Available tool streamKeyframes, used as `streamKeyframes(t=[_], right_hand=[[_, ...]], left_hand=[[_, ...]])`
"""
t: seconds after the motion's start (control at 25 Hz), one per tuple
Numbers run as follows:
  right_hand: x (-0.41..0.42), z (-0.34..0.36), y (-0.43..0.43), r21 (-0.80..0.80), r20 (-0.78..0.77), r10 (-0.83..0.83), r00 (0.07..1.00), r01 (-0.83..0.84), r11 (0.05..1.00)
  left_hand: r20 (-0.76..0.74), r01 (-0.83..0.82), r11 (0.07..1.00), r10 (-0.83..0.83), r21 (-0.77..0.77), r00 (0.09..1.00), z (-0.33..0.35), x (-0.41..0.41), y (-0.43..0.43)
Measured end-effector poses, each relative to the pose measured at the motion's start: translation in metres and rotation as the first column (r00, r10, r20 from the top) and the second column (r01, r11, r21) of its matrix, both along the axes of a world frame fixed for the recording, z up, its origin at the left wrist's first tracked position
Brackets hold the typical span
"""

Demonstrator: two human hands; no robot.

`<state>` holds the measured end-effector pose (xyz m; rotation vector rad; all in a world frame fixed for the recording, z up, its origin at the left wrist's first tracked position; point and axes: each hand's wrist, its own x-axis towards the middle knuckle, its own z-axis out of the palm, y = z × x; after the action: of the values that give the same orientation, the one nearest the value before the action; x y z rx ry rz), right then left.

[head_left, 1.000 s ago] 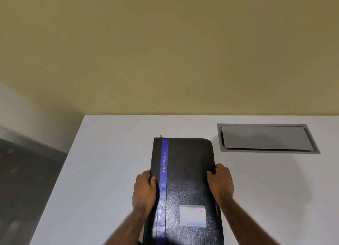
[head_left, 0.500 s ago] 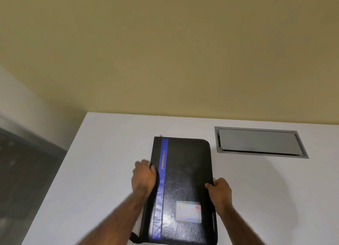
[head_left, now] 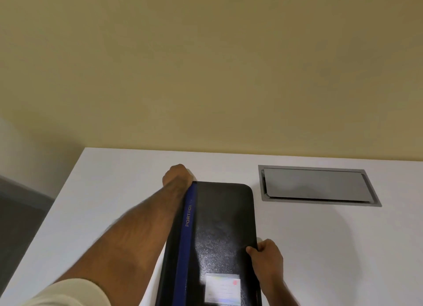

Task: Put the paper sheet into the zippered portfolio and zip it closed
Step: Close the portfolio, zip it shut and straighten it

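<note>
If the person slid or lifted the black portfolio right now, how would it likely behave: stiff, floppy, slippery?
The portfolio lies flat with straight edges, so it probably lifts as a stiff board. Its glossy cover on the smooth white table suggests it slides readily; the right hand gripping its edge likely steadies it while the left hand works at the far corner.

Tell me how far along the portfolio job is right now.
The portfolio lies closed and flat on the white table, and no paper sheet is in view, so it may already be inside. In hand: the left hand is at the far-left corner, where a zipper pull would sit, while the right hand steadies the right edge. Whether the zip is closed cannot be seen.
</note>
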<state>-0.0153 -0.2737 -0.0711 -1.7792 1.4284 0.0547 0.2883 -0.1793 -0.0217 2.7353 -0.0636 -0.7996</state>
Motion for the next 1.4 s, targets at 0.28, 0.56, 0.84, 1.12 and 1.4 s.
streamKeyframes(t=[0.28,0.56,0.84,1.12,1.4], right_hand=[[0.0,0.004,0.0,0.035,0.014,-0.002,1.0,0.002,0.999],[0.001,-0.001,-0.002,0.017,0.009,-0.011,1.0,0.01,1.0],[-0.002,0.004,0.0,0.02,0.018,0.015,1.0,-0.015,1.0],[-0.026,0.014,0.015,0.059,-0.007,0.092,0.996,-0.091,0.994],[-0.02,0.023,0.008,0.15,0.055,0.03,0.998,-0.038,0.988]], left_hand=[[-0.069,-0.044,0.998,0.047,0.05,0.996,-0.003,0.012,-0.01],[0.008,-0.133,0.988,0.134,-0.082,0.991,-0.016,0.019,0.01],[0.04,-0.166,0.933,0.189,-0.319,0.981,-0.025,-0.037,0.056],[0.039,-0.237,0.866,0.282,-0.44,0.959,-0.035,-0.175,0.139],[-0.085,-0.414,0.789,0.424,-0.455,0.902,-0.019,-0.172,0.131]])
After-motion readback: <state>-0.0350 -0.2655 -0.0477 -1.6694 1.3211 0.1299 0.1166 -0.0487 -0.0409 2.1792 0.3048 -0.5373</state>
